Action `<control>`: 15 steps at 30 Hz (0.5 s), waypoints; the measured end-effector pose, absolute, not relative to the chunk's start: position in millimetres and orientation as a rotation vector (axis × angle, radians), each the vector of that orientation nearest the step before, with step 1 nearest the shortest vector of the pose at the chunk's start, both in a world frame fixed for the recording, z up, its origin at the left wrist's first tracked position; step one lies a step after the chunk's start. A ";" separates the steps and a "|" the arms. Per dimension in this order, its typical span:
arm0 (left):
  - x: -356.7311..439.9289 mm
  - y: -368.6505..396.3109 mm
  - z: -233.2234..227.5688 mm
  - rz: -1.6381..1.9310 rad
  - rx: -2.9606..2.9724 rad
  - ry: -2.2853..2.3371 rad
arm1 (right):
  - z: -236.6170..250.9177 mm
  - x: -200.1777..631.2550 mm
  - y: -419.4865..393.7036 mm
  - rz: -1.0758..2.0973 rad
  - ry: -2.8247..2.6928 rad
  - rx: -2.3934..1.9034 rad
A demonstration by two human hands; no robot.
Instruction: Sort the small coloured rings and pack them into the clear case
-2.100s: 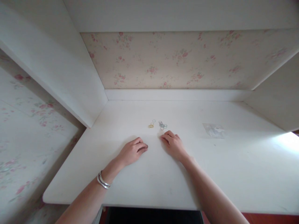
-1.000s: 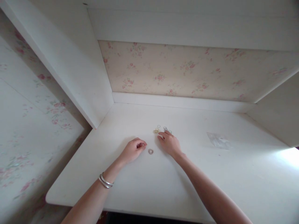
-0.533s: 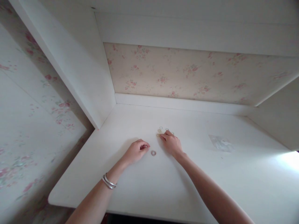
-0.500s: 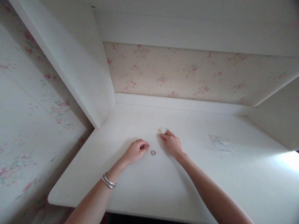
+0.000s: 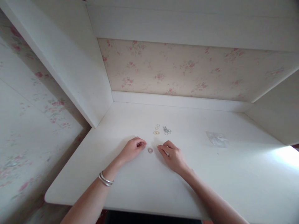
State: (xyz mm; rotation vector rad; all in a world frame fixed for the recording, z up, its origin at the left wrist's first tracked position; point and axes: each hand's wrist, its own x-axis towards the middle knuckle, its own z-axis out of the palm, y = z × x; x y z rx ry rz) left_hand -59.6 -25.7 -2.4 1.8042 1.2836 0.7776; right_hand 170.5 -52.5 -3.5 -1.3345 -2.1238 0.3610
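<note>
On the white desktop, my left hand rests left of a small pile of pinkish rings. Its thumb and fingertips are pressed together; anything between them is too small to make out. My right hand is just right of that pile, apart from it, thumb and forefinger meeting at the tips. Whether a ring is pinched there cannot be seen. Farther back lie several gold-coloured rings, with a single pale ring behind them. Beside these, to the right, is a cluster of silver-grey rings.
A crumpled clear plastic bag lies on the desktop to the right. White side panels and a low back ledge bound the surface. Flowered wallpaper covers the wall behind.
My right hand has drawn back from the far rings towards me, uncovering the silver-grey cluster, and now lies near the pinkish pile. My left hand keeps its pinch in about the same place.
</note>
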 end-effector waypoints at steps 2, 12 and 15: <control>-59.5 -25.9 -3.0 0.778 1.810 1.290 | -4.3 168.5 -60.5 0.370 -2.193 -1.312; -56.4 -23.2 -4.4 0.761 1.824 1.337 | -6.7 171.7 -64.1 0.426 -2.208 -1.348; -54.2 -18.9 -3.0 0.751 1.833 1.361 | -4.5 172.2 -65.7 0.381 -2.274 -1.300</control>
